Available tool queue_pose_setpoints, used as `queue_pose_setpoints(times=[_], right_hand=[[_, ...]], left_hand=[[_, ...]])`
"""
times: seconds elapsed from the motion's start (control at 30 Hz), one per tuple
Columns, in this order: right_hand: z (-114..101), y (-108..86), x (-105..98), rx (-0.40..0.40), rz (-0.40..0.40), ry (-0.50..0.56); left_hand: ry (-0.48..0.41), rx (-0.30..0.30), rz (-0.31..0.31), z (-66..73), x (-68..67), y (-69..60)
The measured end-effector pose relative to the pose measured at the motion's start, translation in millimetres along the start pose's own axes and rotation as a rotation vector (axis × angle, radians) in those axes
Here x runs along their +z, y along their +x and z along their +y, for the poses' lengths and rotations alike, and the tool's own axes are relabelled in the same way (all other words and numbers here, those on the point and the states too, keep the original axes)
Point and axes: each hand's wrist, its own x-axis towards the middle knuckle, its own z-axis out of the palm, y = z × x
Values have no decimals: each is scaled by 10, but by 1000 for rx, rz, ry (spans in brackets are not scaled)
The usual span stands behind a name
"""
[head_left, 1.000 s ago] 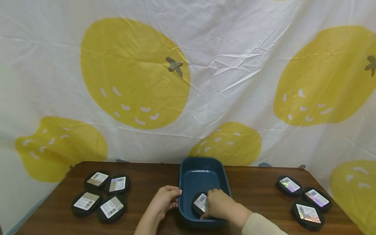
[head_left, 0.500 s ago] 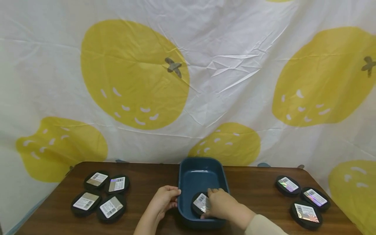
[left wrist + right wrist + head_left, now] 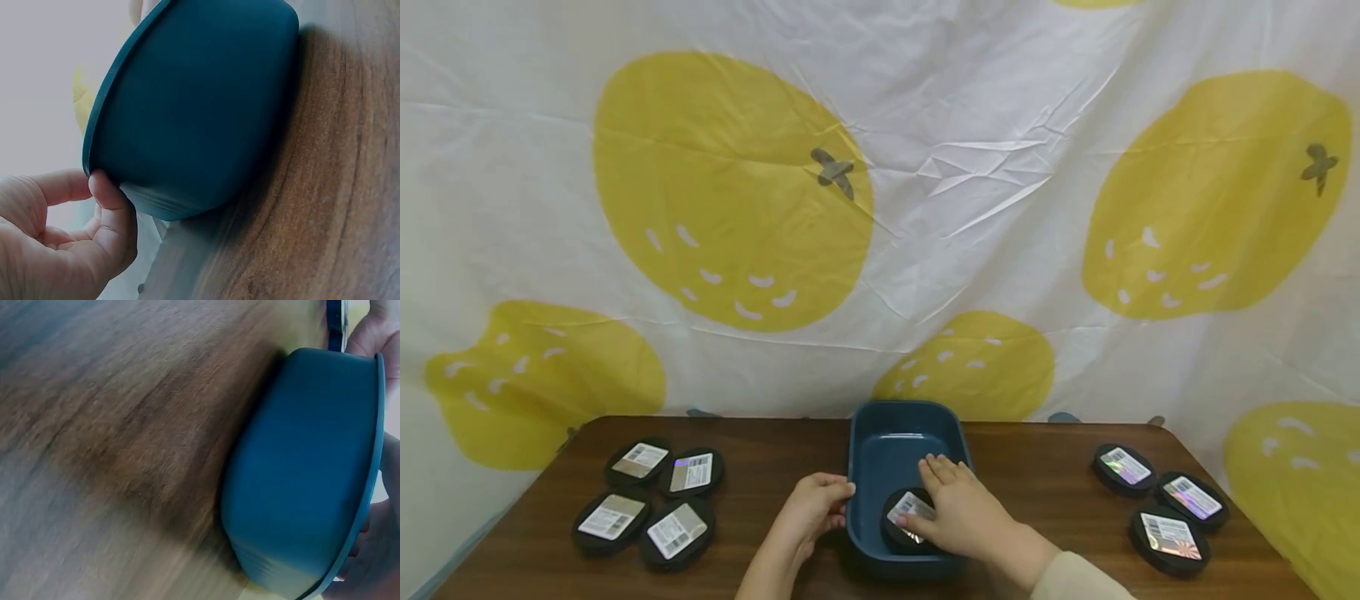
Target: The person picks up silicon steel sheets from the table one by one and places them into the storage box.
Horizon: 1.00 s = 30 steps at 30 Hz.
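Note:
A deep blue rectangular bin stands at the table's middle. My left hand pinches its left rim between thumb and fingers; the left wrist view also has this hand at the bin's rim. Inside the bin's near end lies a round black disc with a silver-white label. My right hand is over the disc's right part, fingers extended, thumb across the label. In the right wrist view the bin's outer wall hides most of the work.
Several labelled black discs lie at the table's left, one of them here. Three more are grouped at the right, the nearest here. Behind the brown table hangs a white cloth with yellow fruit shapes.
My right hand has straightened its fingers and lifted from its grip on the disc's edge, its thumb now lying over the label. The left hand keeps its hold on the rim.

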Motion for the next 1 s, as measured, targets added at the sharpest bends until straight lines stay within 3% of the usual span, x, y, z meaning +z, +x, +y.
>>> queue_pose_setpoints(times=[0.33, 1.0], right_hand=[[111, -117, -20, 34, -15, -10], [320, -444, 8, 81, 96, -14]], left_hand=[[7, 3, -6, -5, 12, -2], [-2, 14, -5, -3, 0, 1]])
